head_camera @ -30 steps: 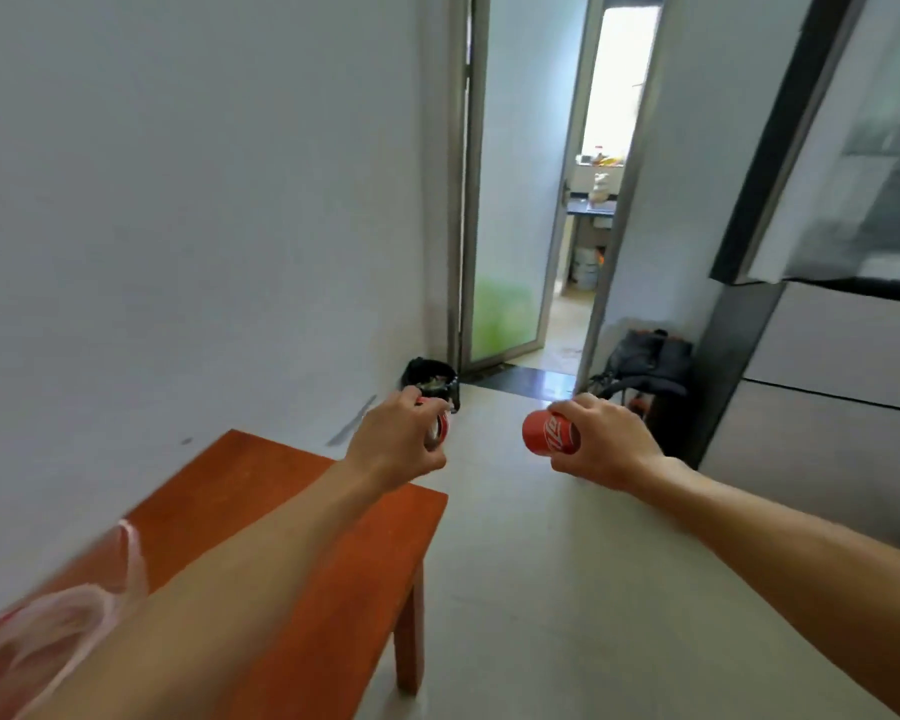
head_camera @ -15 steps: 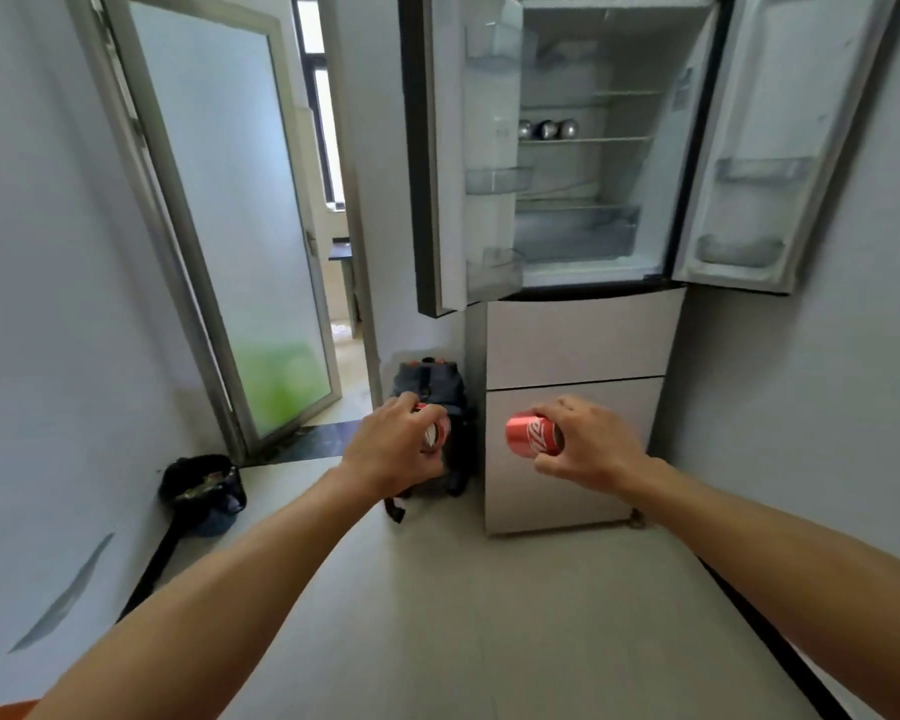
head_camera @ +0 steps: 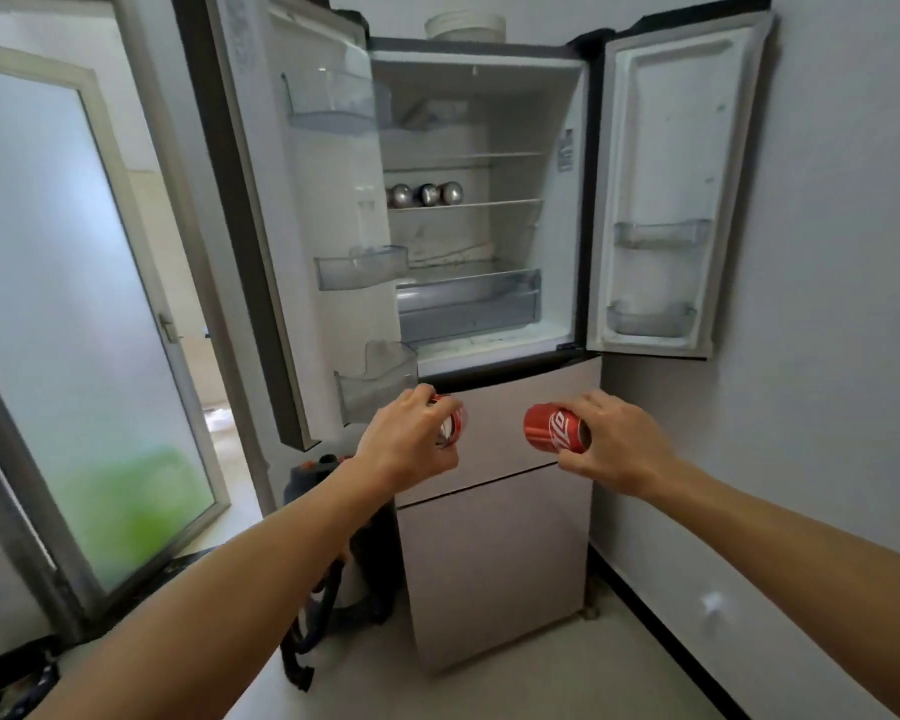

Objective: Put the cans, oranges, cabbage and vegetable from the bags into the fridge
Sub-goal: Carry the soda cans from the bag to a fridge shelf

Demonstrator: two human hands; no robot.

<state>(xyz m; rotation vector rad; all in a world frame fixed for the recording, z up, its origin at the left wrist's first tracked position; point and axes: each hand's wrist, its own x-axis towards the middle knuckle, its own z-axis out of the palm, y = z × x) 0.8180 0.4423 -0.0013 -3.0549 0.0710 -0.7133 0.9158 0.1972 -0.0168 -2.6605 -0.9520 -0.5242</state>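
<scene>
Head view. The person faces the fridge [head_camera: 515, 122], both upper doors swung wide.

- Left hand [head_camera: 409, 449] curls round a red cola can [head_camera: 452, 426]. Its fingers [head_camera: 414, 402] wrap over the can, so only a sliver of red and the rim show.
- Right hand [head_camera: 614, 449] grips a second red can [head_camera: 554, 428] by one end, fingers on top and thumb beneath. The can lies sideways with its logo in view.
- Both cans are held apart from each other, in front of the closed lower drawers [head_camera: 489, 537] and below the open compartment (not yet inside it).

Progress, as judged:
- Three shelved cans [head_camera: 427, 194] lie on their sides on a middle shelf, ends outward, so the can step looks partly done.
- The crisper drawer [head_camera: 468, 304] and the door bins appear bare.
- No oranges, cabbage or other vegetable show in the fridge, and the bags are out of frame.
- The task reads as early: these two cans go in next, and all the produce is left.

Also present: a dark backpack [head_camera: 333, 475] on the floor beside the fridge, and a frosted glass door [head_camera: 74, 330] at left.
</scene>
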